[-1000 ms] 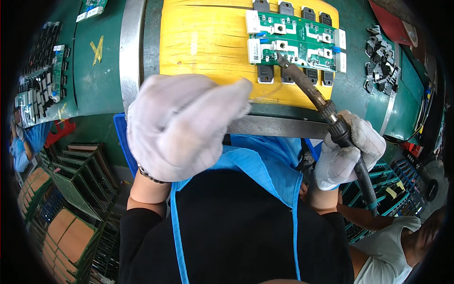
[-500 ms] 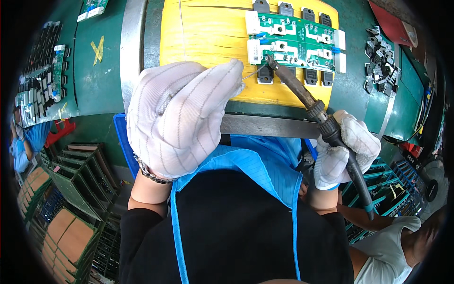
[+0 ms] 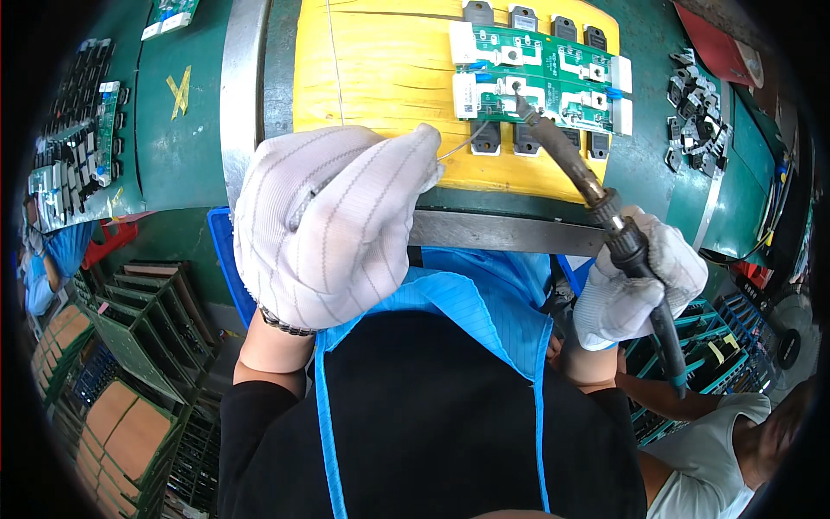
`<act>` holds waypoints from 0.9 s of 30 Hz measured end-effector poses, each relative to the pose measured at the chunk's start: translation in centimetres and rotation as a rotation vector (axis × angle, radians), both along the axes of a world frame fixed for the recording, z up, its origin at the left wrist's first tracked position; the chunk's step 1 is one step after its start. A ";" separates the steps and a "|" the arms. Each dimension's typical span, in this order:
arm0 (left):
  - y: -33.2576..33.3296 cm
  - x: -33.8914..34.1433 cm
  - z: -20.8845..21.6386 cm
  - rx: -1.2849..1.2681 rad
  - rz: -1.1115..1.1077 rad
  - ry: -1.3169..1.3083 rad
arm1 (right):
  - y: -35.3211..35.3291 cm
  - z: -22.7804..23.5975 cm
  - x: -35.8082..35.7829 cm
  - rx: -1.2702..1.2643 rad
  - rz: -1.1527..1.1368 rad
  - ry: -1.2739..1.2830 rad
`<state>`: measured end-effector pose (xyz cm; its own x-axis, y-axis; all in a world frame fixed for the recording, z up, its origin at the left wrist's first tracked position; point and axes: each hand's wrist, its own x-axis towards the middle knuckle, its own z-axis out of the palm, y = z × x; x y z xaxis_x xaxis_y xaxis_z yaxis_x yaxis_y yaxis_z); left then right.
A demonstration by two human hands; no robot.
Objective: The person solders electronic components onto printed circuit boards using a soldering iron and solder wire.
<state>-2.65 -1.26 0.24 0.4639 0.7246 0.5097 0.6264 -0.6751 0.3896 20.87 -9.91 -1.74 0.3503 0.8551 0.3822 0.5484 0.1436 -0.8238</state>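
A green circuit board (image 3: 553, 82) with white end blocks lies on a yellow pad (image 3: 380, 69). Black flat components (image 3: 564, 28) stick out along its far and near edges. In a white striped glove, my left hand (image 3: 333, 221) pinches a thin solder wire (image 3: 463, 144), whose end points at the board's near left side. My right hand (image 3: 640, 277), gloved too, grips a soldering iron (image 3: 566, 156) by its dark handle. The iron's tip is over the near left half of the board; whether it touches cannot be made out.
A metal strip (image 3: 501, 231) edges the green bench in front of me. Loose black-and-silver parts (image 3: 696, 112) are heaped at the right. More boards (image 3: 78, 130) lie at the far left. Racks (image 3: 156, 320) stand at lower left. Another person (image 3: 718, 450) is at lower right.
The iron's tip has shifted right and slightly up across the board. My right hand has moved a little right. My left hand and the wire have drawn slightly down, toward me.
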 end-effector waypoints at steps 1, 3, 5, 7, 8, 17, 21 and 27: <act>0.0 0.0 0.2 0.018 -0.019 0.057 | 0.0 0.2 0.1 0.000 -0.001 -0.002; 0.1 0.1 -0.2 0.017 -0.022 0.046 | 0.0 0.7 0.2 -0.063 0.077 0.029; -0.1 0.1 -0.5 0.016 -0.023 0.037 | 0.4 0.6 -0.9 0.003 -0.031 -0.004; -0.1 0.0 -0.4 0.018 -0.012 0.049 | 0.4 0.9 -0.5 -0.026 0.120 0.211; -0.2 0.0 -0.5 0.018 -0.011 0.049 | 0.2 0.7 0.5 -0.046 0.241 0.271; -0.4 0.1 -1.0 0.007 -0.034 0.026 | 0.6 0.3 0.8 -0.006 0.322 0.182; -0.3 0.1 -1.2 0.012 -0.041 0.094 | 0.4 0.4 0.7 -0.024 0.302 0.220; -0.3 0.3 -0.8 -0.024 -0.039 0.138 | 0.3 0.6 0.3 -0.021 0.293 0.244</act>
